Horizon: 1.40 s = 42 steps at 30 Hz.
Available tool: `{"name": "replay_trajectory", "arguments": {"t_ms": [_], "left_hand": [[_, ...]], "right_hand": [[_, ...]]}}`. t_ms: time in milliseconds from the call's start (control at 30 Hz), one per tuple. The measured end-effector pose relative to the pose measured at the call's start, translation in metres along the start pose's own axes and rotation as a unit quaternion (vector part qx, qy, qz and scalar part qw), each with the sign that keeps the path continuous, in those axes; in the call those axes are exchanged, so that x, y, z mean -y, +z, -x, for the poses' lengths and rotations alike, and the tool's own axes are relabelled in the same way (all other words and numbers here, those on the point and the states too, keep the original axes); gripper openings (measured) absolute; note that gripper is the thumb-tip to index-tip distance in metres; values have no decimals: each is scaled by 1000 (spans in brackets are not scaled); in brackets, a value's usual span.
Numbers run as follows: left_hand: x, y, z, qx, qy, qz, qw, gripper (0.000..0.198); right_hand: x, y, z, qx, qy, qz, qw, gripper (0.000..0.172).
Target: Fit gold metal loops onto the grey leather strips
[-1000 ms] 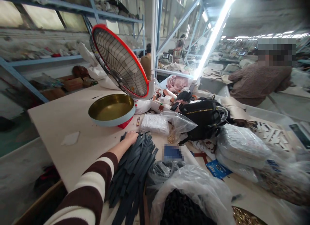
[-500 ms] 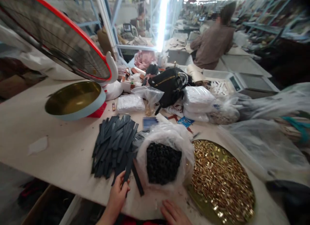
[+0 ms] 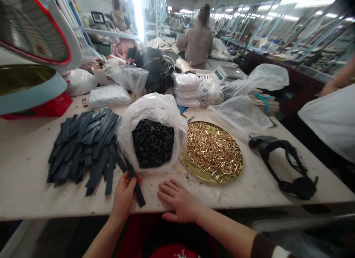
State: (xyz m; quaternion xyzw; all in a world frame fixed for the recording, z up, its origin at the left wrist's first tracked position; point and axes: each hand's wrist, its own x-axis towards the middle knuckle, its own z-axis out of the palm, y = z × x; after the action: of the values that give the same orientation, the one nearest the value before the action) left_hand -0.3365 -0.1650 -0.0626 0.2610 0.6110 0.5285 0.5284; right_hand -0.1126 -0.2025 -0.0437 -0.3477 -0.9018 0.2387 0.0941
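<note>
My left hand (image 3: 124, 193) is closed at the table's front edge, thumb and fingers pinching a dark strip (image 3: 139, 195) that lies beside the plastic bag. To the left spreads a pile of similar flat dark strips (image 3: 83, 147). The white plastic bag (image 3: 155, 102) stands with its mouth rolled open, full of small black loops (image 3: 154, 143). My right hand (image 3: 177, 200) rests palm down on the table with its fingers stretched out, holding nothing. Beyond it sits a round gold tray (image 3: 205, 176) heaped with small gold-coloured metal buckles (image 3: 215, 148).
A red-rimmed fan (image 3: 65, 47) and a large bowl (image 3: 33, 97) stand at the left. Plastic-wrapped packs (image 3: 187, 88) and a black bag (image 3: 155, 69) line the back. Black headgear (image 3: 288, 165) lies at the right, near a person's arm (image 3: 340, 78). Another person (image 3: 195, 43) sits farther off.
The view has swung to the right, bringing the headgear and a person at the right into sight. My left hand has shifted from the pile's edge to the strip beside the bag.
</note>
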Motion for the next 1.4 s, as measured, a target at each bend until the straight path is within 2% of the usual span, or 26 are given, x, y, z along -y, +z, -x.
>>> {"name": "replay_trajectory", "arguments": {"t_ms": [133,233,300,333,367,400,467,500,533,600,700,800,967,1067,1167,1233,1333,1400], "left_hand": [[-17,-4,11,-6,-19,84,996,14],[-35,-5,34,0,-11,126,992,13],[-35,-3,60,38,-11,117,992,15],[-30,-1,76,87,-16,85,992,19],[-23,1,92,165,-31,39,985,26],[-14,4,109,271,-58,-16,961,34],[3,12,137,389,-93,-98,911,41],[9,15,148,423,-102,-121,892,42],[13,18,157,444,-109,-129,880,41],[16,20,167,473,-119,-118,865,38],[15,15,172,494,-136,-87,854,32],[14,9,173,486,-161,-73,856,30],[13,2,172,463,-194,-49,863,28],[9,5,170,495,-184,-73,846,27],[4,19,170,538,-192,-91,816,26],[3,33,168,534,-218,-76,813,30],[8,50,160,502,-259,-37,824,39],[12,55,152,476,-275,-20,835,43]], "right_hand": [[8,11,5,-56,-13,65,996,57],[15,19,8,-113,-20,80,990,56],[25,26,13,-190,17,38,981,50],[32,29,18,-242,51,-6,969,44],[41,31,24,-295,89,-70,949,40],[50,32,31,-345,130,-156,916,38],[66,29,50,-410,199,-339,823,39],[71,26,61,-426,230,-419,768,40],[74,21,70,-434,252,-459,734,40],[73,10,88,-437,282,-494,697,39],[66,1,107,-448,303,-514,666,42],[60,-3,121,-474,310,-521,638,47],[56,-6,130,-477,311,-530,628,53],[56,-8,128,-465,312,-527,639,53],[60,-8,118,-429,319,-498,683,52],[61,-7,109,-398,324,-483,710,52],[56,-6,96,-372,325,-514,701,49],[49,-8,89,-364,307,-538,695,45]]}}
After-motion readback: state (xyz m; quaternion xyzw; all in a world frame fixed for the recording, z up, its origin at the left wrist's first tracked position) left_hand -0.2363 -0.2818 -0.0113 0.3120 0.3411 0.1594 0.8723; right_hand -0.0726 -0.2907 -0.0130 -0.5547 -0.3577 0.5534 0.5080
